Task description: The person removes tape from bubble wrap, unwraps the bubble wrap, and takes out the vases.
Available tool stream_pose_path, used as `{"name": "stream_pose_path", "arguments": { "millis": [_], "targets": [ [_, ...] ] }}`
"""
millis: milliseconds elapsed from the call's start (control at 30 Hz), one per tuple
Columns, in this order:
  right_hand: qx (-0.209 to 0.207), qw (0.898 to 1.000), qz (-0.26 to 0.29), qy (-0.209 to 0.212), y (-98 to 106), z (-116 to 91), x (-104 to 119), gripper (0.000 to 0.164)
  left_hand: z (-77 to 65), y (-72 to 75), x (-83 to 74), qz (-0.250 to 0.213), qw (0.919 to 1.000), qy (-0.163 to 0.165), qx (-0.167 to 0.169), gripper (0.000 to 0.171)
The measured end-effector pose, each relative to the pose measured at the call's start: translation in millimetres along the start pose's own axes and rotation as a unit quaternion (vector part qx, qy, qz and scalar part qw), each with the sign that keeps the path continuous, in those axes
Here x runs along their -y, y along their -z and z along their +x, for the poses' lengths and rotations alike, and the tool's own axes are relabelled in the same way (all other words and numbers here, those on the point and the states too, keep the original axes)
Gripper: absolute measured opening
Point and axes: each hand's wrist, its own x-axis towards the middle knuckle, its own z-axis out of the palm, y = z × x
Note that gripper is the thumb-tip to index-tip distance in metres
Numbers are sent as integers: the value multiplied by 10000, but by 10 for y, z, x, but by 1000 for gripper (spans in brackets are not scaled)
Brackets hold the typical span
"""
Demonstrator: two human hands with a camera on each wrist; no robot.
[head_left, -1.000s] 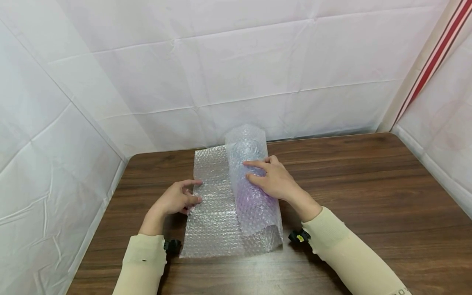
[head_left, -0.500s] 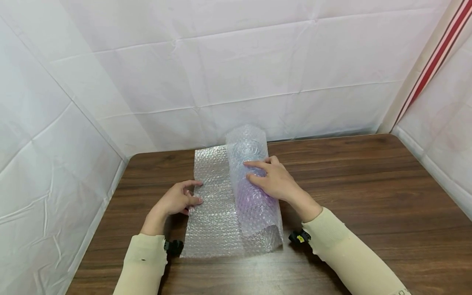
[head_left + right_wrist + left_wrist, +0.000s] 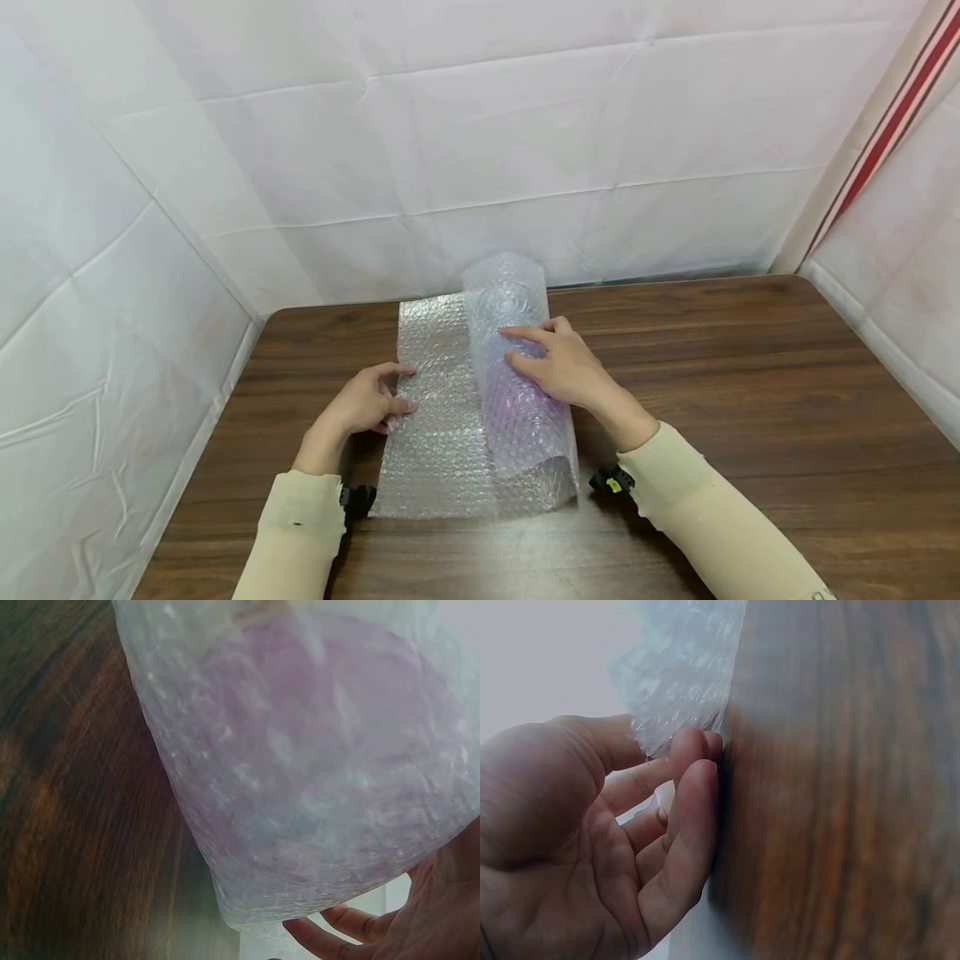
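Observation:
A sheet of bubble wrap (image 3: 438, 450) lies on the wooden table, its right part rolled over a purple and bluish thing (image 3: 517, 400) that shows through the layers. In the right wrist view the purple thing (image 3: 315, 697) looks rounded, blurred by the wrap. My left hand (image 3: 367, 400) pinches the left edge of the sheet; in the left wrist view the wrap's edge (image 3: 682, 682) sits between thumb and fingers, close over the table. My right hand (image 3: 562, 362) rests on top of the roll, index finger and thumb stretched out across it.
The brown table (image 3: 750, 375) extends to both sides of the wrap. White cloth walls (image 3: 480, 125) stand behind and at the sides, and the roll's far end reaches the back one. Small black wrist cameras (image 3: 611, 481) sit at both cuffs.
The view has shifted slightly. Both hands and the bubble wrap stay nearly where they were.

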Motion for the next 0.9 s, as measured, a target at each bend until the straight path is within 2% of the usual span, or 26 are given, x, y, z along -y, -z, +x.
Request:
{"name": "stream_pose_path", "arguments": {
  "millis": [300,467,667,900],
  "targets": [
    [-38,10000,-59,-51,28,-34,-5,45,27,-27,-14,64,9999,-52,-70,59],
    [-66,9995,-316,-4,43,-20,0,45,45,-40,2,111,9998,-72,-139,59],
    [123,9974,-709,98,90,5,73,46,41,-34,29,101,9998,-21,-196,59],
    [332,9943,-1016,-33,115,16,169,53,24,-16,43,72,9998,-20,-189,59]
  ]
}}
